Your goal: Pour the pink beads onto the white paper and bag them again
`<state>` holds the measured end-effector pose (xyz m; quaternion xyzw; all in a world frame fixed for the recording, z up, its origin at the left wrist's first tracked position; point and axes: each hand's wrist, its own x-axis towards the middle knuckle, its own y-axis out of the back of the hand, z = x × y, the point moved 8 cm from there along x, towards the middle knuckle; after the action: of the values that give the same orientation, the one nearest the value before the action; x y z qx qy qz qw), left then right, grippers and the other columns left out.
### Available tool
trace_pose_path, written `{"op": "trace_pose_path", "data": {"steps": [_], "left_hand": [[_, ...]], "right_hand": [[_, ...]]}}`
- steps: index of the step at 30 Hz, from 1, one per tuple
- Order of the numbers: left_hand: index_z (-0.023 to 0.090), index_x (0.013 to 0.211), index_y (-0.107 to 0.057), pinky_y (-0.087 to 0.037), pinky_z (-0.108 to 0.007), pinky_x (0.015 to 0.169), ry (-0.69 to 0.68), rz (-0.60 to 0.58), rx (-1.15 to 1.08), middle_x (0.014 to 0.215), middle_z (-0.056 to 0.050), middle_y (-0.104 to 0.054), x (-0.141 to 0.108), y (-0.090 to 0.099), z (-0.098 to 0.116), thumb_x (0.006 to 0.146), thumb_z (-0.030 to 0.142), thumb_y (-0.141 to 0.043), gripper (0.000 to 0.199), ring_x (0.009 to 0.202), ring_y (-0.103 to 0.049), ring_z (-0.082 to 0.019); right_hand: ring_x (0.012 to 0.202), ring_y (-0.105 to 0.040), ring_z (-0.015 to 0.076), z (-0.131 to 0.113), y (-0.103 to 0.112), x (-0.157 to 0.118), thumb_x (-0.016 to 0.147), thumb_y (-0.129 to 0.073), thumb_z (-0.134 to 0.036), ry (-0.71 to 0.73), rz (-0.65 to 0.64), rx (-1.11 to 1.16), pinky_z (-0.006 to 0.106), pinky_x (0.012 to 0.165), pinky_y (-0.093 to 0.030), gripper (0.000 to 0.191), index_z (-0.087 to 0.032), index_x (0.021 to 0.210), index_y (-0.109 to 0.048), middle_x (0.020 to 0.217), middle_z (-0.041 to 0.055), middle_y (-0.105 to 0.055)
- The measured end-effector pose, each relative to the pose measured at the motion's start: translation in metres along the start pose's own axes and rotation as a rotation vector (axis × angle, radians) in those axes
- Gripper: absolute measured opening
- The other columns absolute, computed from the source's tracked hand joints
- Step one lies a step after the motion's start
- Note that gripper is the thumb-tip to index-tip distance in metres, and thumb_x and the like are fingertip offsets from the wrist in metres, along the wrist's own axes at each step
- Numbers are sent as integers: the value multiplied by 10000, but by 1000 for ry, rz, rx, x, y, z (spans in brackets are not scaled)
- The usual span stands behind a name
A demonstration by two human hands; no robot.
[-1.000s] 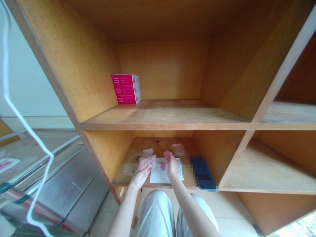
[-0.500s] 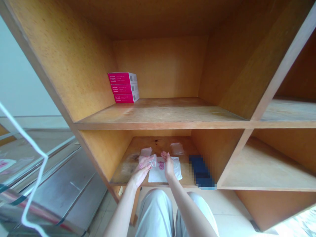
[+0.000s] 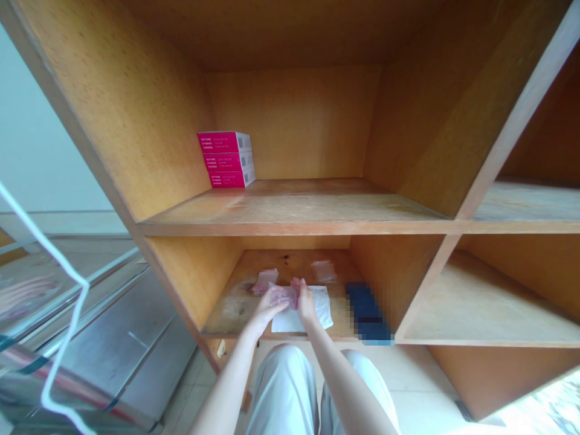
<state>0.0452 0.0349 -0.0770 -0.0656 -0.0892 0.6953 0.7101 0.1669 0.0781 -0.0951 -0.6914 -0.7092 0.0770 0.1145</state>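
My left hand [image 3: 261,315] is closed on a small clear plastic bag [image 3: 281,295] over the left part of a white sheet of paper [image 3: 323,302]. My right hand [image 3: 307,307] stands on edge over the sheet, fingers stretched out, close beside the bag. Pink colour shows between bag and right fingers: small pink pieces [image 3: 294,295], too blurred to tell whether they lie in the bag or against it. Behind my left hand lies a pile of clear bags [image 3: 266,279], pinkish at its lower part.
More clear bags [image 3: 324,271] lie at the back right of the lower shelf [image 3: 231,305]. A dark blue, pixelated object [image 3: 369,314] is at the right. Pink boxes [image 3: 226,161] are stacked on the shelf above. A white cable [image 3: 67,338] hangs at the left.
My right hand has moved slightly left, and the pink pieces that lay in a heap on the paper are now gathered against the bag. The left hand has brought the bag lower and nearer them.
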Motion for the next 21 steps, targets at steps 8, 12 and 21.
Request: {"op": "trace_pose_path", "data": {"steps": [8,12,21], "left_hand": [[174,886,-587,-358,-379,906,-30,-14,19,968,-78,-634,4,-7,4,556,137,-722,358,951,-563,-220],[177,895,-585,-357,-376,910,-23,-13,-4,978,-80,-633,3,-5,3,566,139,-720,358,959,-560,-218],[193,908,-589,-355,-355,903,-28,19,-59,1015,-79,-623,-4,-2,8,581,143,-715,354,1041,-522,-233]], "right_hand": [[1072,-524,212,3,0,0,802,-276,-597,16,3,-99,339,907,-389,598,-161,1045,-607,1113,109,-596],[1063,-531,206,3,0,-1,806,-259,-599,-11,6,-59,326,885,-408,607,-162,1062,-593,1121,106,-592],[1029,-552,200,-1,7,-1,816,-224,-572,-6,68,19,319,884,-406,597,-156,1028,-597,1089,108,-609]]}}
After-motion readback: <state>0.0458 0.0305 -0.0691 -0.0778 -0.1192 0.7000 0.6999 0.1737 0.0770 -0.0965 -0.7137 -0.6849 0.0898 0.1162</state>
